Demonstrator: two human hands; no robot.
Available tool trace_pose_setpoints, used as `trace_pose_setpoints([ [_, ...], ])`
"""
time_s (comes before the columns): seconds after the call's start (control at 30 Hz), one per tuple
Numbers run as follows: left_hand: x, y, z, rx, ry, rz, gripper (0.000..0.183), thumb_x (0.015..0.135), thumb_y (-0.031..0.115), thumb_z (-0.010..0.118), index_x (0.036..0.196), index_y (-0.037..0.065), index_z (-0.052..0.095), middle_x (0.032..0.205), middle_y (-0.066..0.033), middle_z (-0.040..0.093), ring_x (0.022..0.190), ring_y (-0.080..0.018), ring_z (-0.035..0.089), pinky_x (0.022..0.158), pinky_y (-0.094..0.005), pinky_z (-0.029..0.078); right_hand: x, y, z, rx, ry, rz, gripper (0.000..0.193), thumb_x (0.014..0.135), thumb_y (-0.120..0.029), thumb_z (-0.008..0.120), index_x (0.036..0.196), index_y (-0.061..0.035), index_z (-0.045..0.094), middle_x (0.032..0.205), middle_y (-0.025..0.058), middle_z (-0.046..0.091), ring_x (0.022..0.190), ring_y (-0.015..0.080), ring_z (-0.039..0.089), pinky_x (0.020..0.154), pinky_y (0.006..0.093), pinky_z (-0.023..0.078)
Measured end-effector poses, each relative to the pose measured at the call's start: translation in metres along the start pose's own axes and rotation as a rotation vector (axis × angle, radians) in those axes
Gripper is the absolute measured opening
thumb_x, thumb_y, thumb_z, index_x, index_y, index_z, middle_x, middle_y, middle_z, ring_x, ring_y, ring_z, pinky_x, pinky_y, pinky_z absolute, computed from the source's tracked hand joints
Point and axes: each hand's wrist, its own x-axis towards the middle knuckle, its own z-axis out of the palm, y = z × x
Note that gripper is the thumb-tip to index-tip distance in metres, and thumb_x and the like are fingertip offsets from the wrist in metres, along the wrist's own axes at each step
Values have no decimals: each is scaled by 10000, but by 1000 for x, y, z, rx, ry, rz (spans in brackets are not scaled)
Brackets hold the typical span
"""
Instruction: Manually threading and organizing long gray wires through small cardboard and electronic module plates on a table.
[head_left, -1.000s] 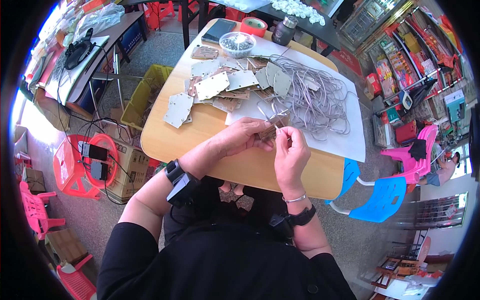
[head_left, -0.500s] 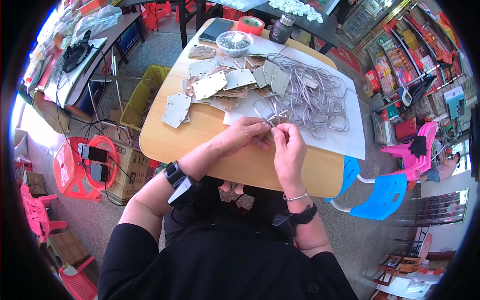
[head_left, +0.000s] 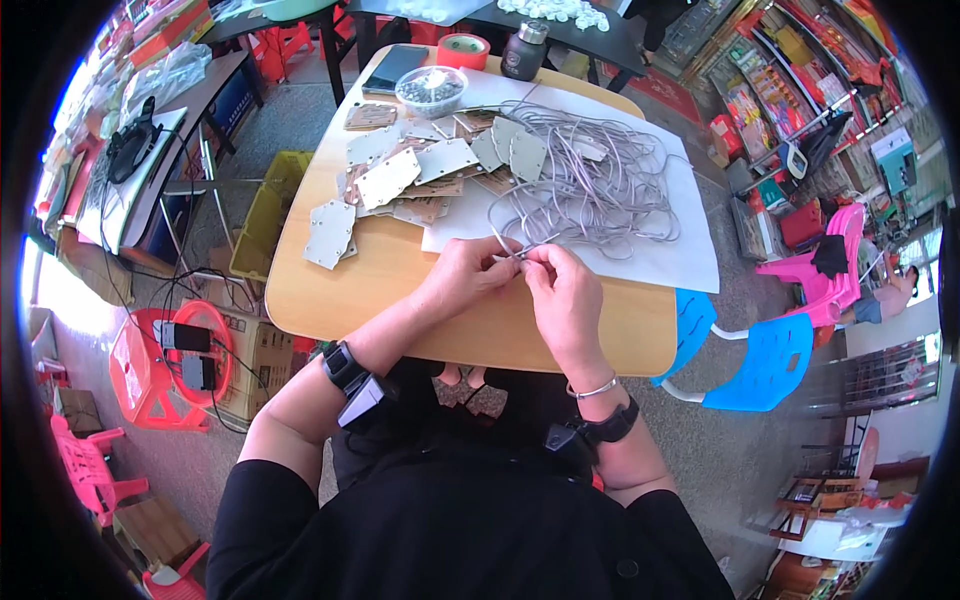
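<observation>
Cord (head_left: 500, 241), pale grey, pinched fingertip-tight by left hand (head_left: 464, 280) and right hand (head_left: 566, 297), above table (head_left: 480, 338), between front edge and middle. Probably light, limp, slightly slick, hardly fragile; best held close to crossing strands, tips left free. Anything hidden inside grip: cannot tell.

A light wood-grain tabletop (head_left: 340, 310) with rounded corners carries a large white sheet (head_left: 688, 235) across its right side. Loose loops of grey cord (head_left: 600, 200) spread over the sheet. Thin cream and brown plates (head_left: 388, 180) lie heaped to the left, partly on bare wood. Toward the far edge are a dark smartphone (head_left: 396, 68), a clear round tub (head_left: 432, 100), a red tape roll (head_left: 463, 57) and a dark bottle (head_left: 522, 58).
</observation>
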Motion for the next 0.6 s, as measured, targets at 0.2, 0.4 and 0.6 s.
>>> trace_pose_setpoints([
  [0.2,-1,7,2,34,-24,-31,202,858,174,584,867,-12,661,584,-46,584,554,-96,591,533,-268,471,-7,-24,-22,271,109,-239,88,903,-104,530,887,-17,534,851,93,574,628,235,574,586,332,464],
  [0.4,-2,5,1,-207,-197,-26,222,885,197,587,860,-14,650,647,-72,615,580,-131,613,545,-266,508,3,-81,-98,1191,-216,-312,128,954,-117,458,990,5,444,935,96,583,719,129,594,642,247,500],
  [0.6,-5,6,-11,-520,-429,-166,261,936,167,509,1080,-29,604,870,-131,648,656,-180,653,575,-281,554,16,-44,-74,758,74,-194,210,938,-110,495,1102,12,451,979,89,573,804,125,588,709,246,495],
])
